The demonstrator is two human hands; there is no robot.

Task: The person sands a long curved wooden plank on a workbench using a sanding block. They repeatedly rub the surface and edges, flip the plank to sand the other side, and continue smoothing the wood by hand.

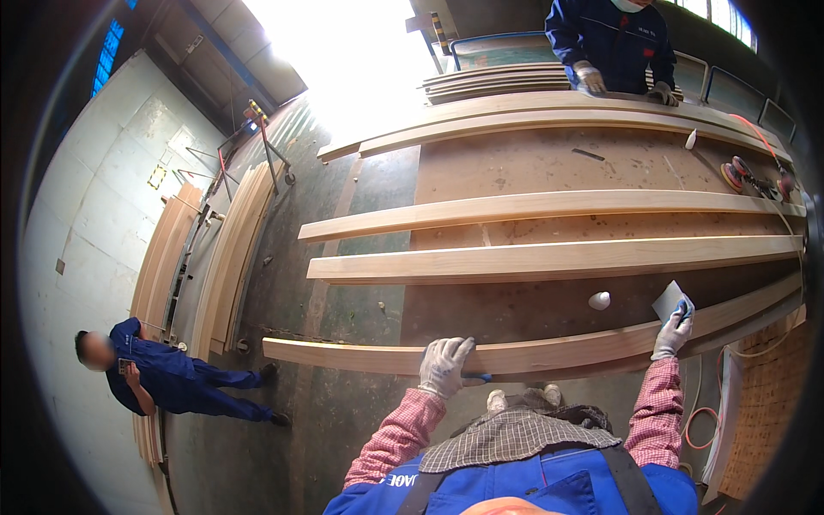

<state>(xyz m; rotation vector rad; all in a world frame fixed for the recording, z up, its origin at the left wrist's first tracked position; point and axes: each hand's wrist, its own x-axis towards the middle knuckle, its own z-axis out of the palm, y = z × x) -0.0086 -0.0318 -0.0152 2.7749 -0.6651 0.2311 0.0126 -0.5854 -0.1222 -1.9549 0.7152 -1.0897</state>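
Observation:
My left hand (446, 367), in a white glove with blue fingertips, grips the nearest long wooden board (553, 354) around its edges, left of my body. My right hand (674, 331), gloved the same way, holds a grey sheet (669, 301), perhaps sandpaper, above the right part of that board. Just beyond, left of the sheet, a white plastic bottle (599, 300) is on the brown bench top (502, 309). Two more long pale boards, a nearer one (553, 257) and a farther one (547, 205), lie across the bench.
A co-worker's gloved hands (591, 80) rest at boards (515, 122) on the far side. Sanders (740, 174) with a hose and a small bottle (691, 140) lie at the right. A person (174, 367) with a phone stands at the left, near stacked boards (232, 257).

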